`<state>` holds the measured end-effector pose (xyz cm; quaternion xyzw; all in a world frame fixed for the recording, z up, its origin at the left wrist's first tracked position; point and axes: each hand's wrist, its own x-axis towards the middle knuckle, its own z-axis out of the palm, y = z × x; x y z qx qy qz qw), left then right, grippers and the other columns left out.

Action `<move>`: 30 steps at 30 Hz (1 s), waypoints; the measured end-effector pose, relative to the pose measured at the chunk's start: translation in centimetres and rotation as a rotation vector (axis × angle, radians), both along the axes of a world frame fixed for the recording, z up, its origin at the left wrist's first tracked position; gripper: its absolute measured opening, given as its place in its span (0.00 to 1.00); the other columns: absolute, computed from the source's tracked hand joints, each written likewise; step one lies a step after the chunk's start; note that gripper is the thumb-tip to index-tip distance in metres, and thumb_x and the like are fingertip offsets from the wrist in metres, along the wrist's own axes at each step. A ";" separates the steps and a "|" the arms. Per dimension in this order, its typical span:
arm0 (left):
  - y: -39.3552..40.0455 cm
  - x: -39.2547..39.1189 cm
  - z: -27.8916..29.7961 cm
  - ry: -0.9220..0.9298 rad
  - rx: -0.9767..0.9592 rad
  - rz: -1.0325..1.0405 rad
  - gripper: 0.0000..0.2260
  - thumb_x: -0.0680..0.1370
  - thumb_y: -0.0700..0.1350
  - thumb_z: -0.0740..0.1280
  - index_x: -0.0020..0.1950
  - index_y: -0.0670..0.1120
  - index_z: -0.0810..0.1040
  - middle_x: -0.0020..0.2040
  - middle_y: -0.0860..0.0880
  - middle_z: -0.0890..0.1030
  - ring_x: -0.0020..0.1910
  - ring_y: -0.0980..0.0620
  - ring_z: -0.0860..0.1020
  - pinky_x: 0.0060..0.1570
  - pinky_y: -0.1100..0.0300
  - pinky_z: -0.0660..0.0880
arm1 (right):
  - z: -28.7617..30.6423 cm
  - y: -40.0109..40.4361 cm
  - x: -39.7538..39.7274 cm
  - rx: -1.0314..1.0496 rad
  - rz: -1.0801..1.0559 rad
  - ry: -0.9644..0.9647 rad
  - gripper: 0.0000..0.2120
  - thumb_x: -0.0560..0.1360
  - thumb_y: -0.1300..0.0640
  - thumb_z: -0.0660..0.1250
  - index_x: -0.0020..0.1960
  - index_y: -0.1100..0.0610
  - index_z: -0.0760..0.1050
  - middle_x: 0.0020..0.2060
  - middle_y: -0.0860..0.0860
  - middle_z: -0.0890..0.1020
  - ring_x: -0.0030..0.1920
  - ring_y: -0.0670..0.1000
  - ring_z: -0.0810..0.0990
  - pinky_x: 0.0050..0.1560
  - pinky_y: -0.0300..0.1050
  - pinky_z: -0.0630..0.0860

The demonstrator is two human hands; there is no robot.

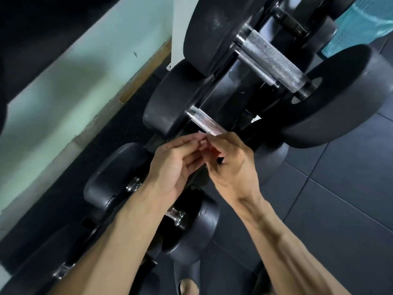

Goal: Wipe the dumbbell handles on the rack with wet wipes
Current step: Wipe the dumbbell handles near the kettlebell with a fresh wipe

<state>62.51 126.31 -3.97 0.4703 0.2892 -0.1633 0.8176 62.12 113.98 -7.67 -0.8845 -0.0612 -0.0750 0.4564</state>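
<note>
Dark rubber floor tiles (340, 188) spread to the right and a pale green wall (63, 86) runs along the left, with a black dumbbell rack (231, 96) slanting between them. Several dumbbells sit on it: a big one at the top with a long knurled handle (274, 58), a middle one whose knurled handle (205, 122) ends just above the fingers, and smaller ones lower down showing short chrome necks. Something teal, perhaps a cloth (357, 24), hangs at the upper right corner. The left hand (176, 167) and the right hand (229, 165) meet in front of the rack, fingertips together, fingers curled inward as if pinching or working something small between them; no wet wipe can be made out, so whether they hold one I cannot tell. The step looks like a pause between handles, possibly folding or readying a wipe, with the middle handle the closest target. The next move probably calls for wrapping a wipe around that bar and sliding it along the knurling. Room there is tight: the handle is hemmed by thick black weight heads (170, 103) at each end and the rack frame behind, so the hands must come in from the front, where the floor side lies open.
</note>
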 end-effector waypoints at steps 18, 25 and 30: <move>3.3 2.8 -4.6 -0.698 1.569 -0.237 0.26 0.80 0.38 0.65 0.77 0.44 0.65 0.79 0.49 0.61 0.80 0.49 0.54 0.75 0.50 0.63 | -2.2 0.6 13.0 0.100 0.086 0.443 0.04 0.76 0.63 0.72 0.44 0.59 0.85 0.44 0.54 0.86 0.37 0.37 0.82 0.47 0.29 0.77; 3.1 2.8 -5.0 -0.731 1.518 -0.231 0.26 0.81 0.34 0.63 0.78 0.42 0.63 0.80 0.47 0.59 0.80 0.47 0.52 0.76 0.42 0.58 | -2.2 -0.7 13.9 -0.030 0.110 0.516 0.06 0.76 0.63 0.71 0.49 0.67 0.83 0.31 0.45 0.83 0.33 0.38 0.80 0.40 0.35 0.77; 3.4 2.7 -5.2 -0.748 1.521 -0.256 0.25 0.81 0.35 0.62 0.78 0.41 0.61 0.80 0.47 0.57 0.80 0.48 0.50 0.78 0.44 0.54 | -2.3 0.2 14.0 0.149 0.050 0.563 0.09 0.74 0.67 0.72 0.38 0.57 0.84 0.23 0.39 0.79 0.30 0.40 0.79 0.42 0.40 0.79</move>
